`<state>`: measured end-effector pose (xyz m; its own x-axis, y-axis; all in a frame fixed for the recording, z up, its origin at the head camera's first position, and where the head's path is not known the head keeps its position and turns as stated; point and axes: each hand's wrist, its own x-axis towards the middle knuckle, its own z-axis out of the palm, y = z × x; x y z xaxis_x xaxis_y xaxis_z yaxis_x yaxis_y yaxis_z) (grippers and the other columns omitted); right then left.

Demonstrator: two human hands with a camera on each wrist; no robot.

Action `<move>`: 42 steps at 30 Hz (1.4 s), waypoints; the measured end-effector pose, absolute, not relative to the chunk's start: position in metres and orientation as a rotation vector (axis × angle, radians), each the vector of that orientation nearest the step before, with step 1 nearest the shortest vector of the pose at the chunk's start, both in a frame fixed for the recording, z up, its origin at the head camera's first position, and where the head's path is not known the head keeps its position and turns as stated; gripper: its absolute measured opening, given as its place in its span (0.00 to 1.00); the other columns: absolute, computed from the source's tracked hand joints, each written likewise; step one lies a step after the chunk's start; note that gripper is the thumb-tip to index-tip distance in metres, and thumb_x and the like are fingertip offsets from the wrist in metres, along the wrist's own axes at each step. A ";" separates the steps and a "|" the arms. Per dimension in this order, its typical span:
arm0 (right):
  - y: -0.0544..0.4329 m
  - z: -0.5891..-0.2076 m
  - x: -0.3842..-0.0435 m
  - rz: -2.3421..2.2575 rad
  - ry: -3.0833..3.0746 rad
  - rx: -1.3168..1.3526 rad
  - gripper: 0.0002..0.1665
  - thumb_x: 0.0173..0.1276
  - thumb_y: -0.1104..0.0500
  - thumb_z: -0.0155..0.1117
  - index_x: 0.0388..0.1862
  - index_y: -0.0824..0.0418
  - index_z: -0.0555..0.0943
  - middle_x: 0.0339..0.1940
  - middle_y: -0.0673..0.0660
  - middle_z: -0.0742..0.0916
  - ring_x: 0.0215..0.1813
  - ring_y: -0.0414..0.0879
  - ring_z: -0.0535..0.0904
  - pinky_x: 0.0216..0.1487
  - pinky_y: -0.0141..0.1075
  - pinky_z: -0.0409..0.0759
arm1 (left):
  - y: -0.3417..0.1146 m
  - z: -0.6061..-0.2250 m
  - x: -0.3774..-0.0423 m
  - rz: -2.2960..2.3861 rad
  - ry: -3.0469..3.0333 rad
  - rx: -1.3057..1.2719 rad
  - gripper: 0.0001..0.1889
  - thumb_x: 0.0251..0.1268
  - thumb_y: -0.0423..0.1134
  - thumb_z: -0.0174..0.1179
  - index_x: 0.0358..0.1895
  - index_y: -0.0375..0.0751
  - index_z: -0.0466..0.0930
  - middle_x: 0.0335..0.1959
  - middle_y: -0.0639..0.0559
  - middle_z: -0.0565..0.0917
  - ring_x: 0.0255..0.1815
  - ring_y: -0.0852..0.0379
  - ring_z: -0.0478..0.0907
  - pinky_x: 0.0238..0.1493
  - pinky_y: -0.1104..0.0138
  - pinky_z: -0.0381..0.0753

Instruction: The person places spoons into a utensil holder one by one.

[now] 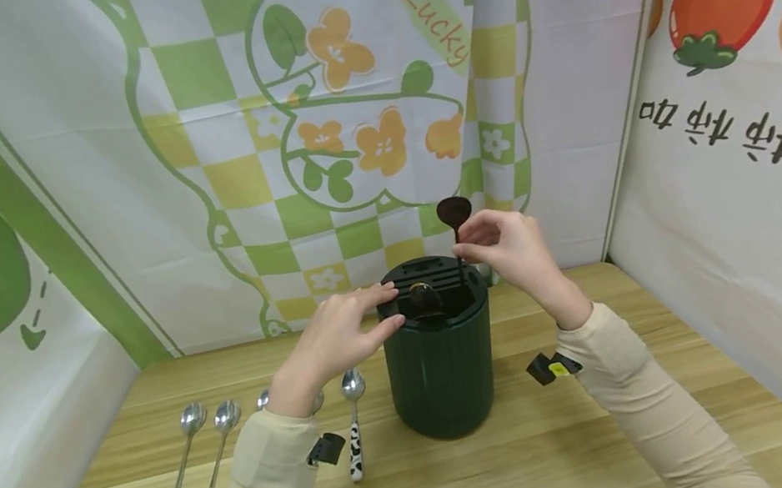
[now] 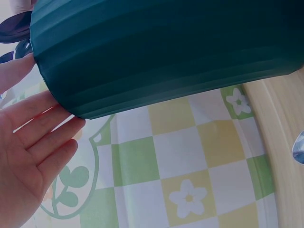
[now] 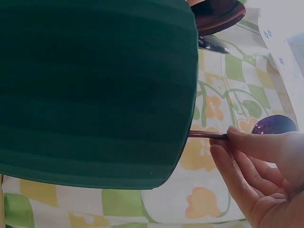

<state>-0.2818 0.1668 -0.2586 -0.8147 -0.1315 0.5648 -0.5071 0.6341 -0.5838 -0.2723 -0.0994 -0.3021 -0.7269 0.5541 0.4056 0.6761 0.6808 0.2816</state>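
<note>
A dark spoon (image 1: 454, 211) stands nearly upright just right of the middle of the head view, bowl upward, its handle running down into the right part of the container's top. The right hand (image 1: 509, 250) pinches that handle between thumb and fingertips, just below the bowl.

The dark green ribbed container (image 1: 443, 375) stands upright right of centre, its black slotted lid (image 1: 425, 267) on top. Another dark, glossy spoon bowl (image 1: 425, 299) shows at the opening in the front of the lid.

The left hand (image 1: 339, 328) is spread, thumb apart from its nearly straight fingers, with the tips touching the container's left rim; it grips nothing.

On the wooden surface (image 1: 544, 457), at lower left, lie silver spoons (image 1: 227, 416), some partly hidden by the left arm, and a spoon with a black-and-white spotted handle (image 1: 356, 451) nearest the container. A green-and-yellow checked cloth (image 1: 324, 203) hangs behind, upper centre.
</note>
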 end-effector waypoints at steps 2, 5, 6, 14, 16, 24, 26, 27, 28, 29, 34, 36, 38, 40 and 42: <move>0.167 -0.260 -0.283 1.043 -2.393 0.498 0.11 0.58 0.55 0.71 0.38 0.59 0.84 0.34 0.56 0.89 0.35 0.46 0.85 0.37 0.41 0.82 | -0.099 -0.302 -0.272 -0.609 -2.607 -0.983 0.25 0.68 0.55 0.54 0.63 0.48 0.74 0.62 0.50 0.77 0.61 0.50 0.75 0.60 0.53 0.74; 0.167 -0.262 -0.285 1.034 -2.406 0.499 0.11 0.58 0.55 0.71 0.38 0.59 0.84 0.35 0.56 0.89 0.35 0.46 0.86 0.37 0.40 0.82 | -0.099 -0.302 -0.272 -0.614 -2.603 -0.986 0.25 0.67 0.55 0.54 0.63 0.48 0.74 0.62 0.50 0.77 0.61 0.50 0.76 0.60 0.53 0.74; 0.167 -0.262 -0.286 1.030 -2.410 0.499 0.11 0.58 0.55 0.71 0.38 0.59 0.84 0.34 0.56 0.89 0.34 0.46 0.86 0.36 0.40 0.82 | -0.099 -0.302 -0.272 -0.617 -2.598 -0.990 0.25 0.67 0.55 0.54 0.63 0.47 0.74 0.62 0.49 0.77 0.61 0.50 0.76 0.59 0.53 0.75; 0.167 -0.265 -0.289 1.047 -2.438 0.527 0.10 0.59 0.55 0.71 0.37 0.59 0.84 0.33 0.55 0.89 0.32 0.45 0.85 0.30 0.35 0.82 | -0.099 -0.301 -0.272 -0.624 -2.584 -0.996 0.26 0.67 0.55 0.54 0.63 0.46 0.74 0.61 0.49 0.77 0.61 0.49 0.76 0.59 0.53 0.74; 0.166 -0.266 -0.290 1.055 -2.441 0.537 0.10 0.58 0.55 0.71 0.37 0.59 0.84 0.33 0.55 0.89 0.31 0.45 0.85 0.30 0.34 0.82 | -0.099 -0.301 -0.272 -0.624 -2.585 -0.996 0.25 0.67 0.55 0.54 0.63 0.46 0.74 0.61 0.49 0.77 0.61 0.49 0.76 0.59 0.53 0.74; 0.164 -0.269 -0.290 1.034 -2.463 0.567 0.10 0.57 0.54 0.72 0.36 0.57 0.85 0.32 0.54 0.89 0.32 0.43 0.85 0.33 0.37 0.82 | -0.099 -0.302 -0.273 -0.606 -2.591 -0.987 0.25 0.68 0.55 0.54 0.63 0.48 0.74 0.62 0.49 0.77 0.60 0.50 0.77 0.58 0.53 0.75; 0.164 -0.270 -0.290 1.022 -2.468 0.570 0.10 0.57 0.54 0.72 0.35 0.56 0.85 0.32 0.53 0.89 0.32 0.43 0.86 0.33 0.37 0.82 | -0.099 -0.302 -0.273 -0.600 -2.593 -0.983 0.25 0.68 0.56 0.53 0.63 0.48 0.74 0.62 0.49 0.77 0.59 0.50 0.77 0.58 0.53 0.75; 0.164 -0.270 -0.290 1.017 -2.469 0.572 0.10 0.56 0.54 0.73 0.35 0.56 0.85 0.31 0.53 0.89 0.32 0.43 0.86 0.33 0.37 0.82 | -0.100 -0.302 -0.273 -0.597 -2.595 -0.979 0.25 0.68 0.56 0.54 0.63 0.49 0.74 0.62 0.49 0.76 0.59 0.50 0.77 0.58 0.53 0.76; 0.164 -0.270 -0.290 1.017 -2.473 0.572 0.09 0.56 0.54 0.73 0.35 0.56 0.85 0.31 0.53 0.89 0.32 0.42 0.86 0.33 0.38 0.82 | -0.100 -0.302 -0.273 -0.600 -2.596 -0.979 0.25 0.67 0.56 0.54 0.63 0.49 0.74 0.62 0.49 0.76 0.59 0.50 0.77 0.58 0.53 0.76; 0.164 -0.270 -0.290 1.013 -2.477 0.575 0.09 0.56 0.54 0.73 0.35 0.56 0.85 0.31 0.53 0.89 0.32 0.42 0.86 0.33 0.38 0.82 | -0.100 -0.302 -0.272 -0.601 -2.596 -0.979 0.25 0.67 0.56 0.54 0.63 0.49 0.74 0.62 0.49 0.76 0.59 0.50 0.77 0.58 0.53 0.75; 0.166 -0.269 -0.290 1.003 -2.518 0.591 0.08 0.57 0.57 0.72 0.36 0.56 0.86 0.32 0.53 0.90 0.34 0.43 0.86 0.37 0.39 0.83 | -0.100 -0.301 -0.272 -0.606 -2.601 -0.976 0.25 0.67 0.56 0.54 0.63 0.49 0.75 0.62 0.50 0.76 0.59 0.51 0.77 0.58 0.53 0.75; 0.168 -0.268 -0.289 1.002 -2.538 0.595 0.08 0.58 0.57 0.71 0.37 0.57 0.86 0.33 0.53 0.90 0.35 0.43 0.86 0.38 0.40 0.83 | -0.100 -0.302 -0.272 -0.604 -2.599 -0.979 0.25 0.67 0.56 0.54 0.63 0.49 0.74 0.62 0.49 0.76 0.59 0.50 0.77 0.58 0.53 0.75; 0.170 -0.267 -0.287 1.012 -2.543 0.590 0.09 0.59 0.57 0.71 0.39 0.57 0.86 0.34 0.53 0.90 0.36 0.43 0.86 0.38 0.40 0.83 | -0.099 -0.302 -0.272 -0.602 -2.599 -0.979 0.25 0.67 0.56 0.54 0.63 0.49 0.74 0.62 0.49 0.76 0.59 0.50 0.77 0.58 0.53 0.75; 0.173 -0.266 -0.285 1.021 -2.538 0.583 0.10 0.59 0.56 0.71 0.39 0.57 0.86 0.35 0.53 0.90 0.36 0.43 0.86 0.37 0.39 0.83 | -0.099 -0.302 -0.272 -0.599 -2.600 -0.977 0.25 0.68 0.55 0.54 0.63 0.48 0.74 0.63 0.49 0.76 0.60 0.50 0.76 0.59 0.53 0.75; 0.176 -0.265 -0.283 1.027 -2.520 0.574 0.10 0.59 0.56 0.71 0.40 0.57 0.85 0.35 0.53 0.90 0.37 0.43 0.86 0.36 0.38 0.83 | -0.100 -0.302 -0.272 -0.600 -2.605 -0.973 0.25 0.68 0.55 0.53 0.63 0.49 0.74 0.63 0.49 0.76 0.61 0.50 0.76 0.59 0.52 0.75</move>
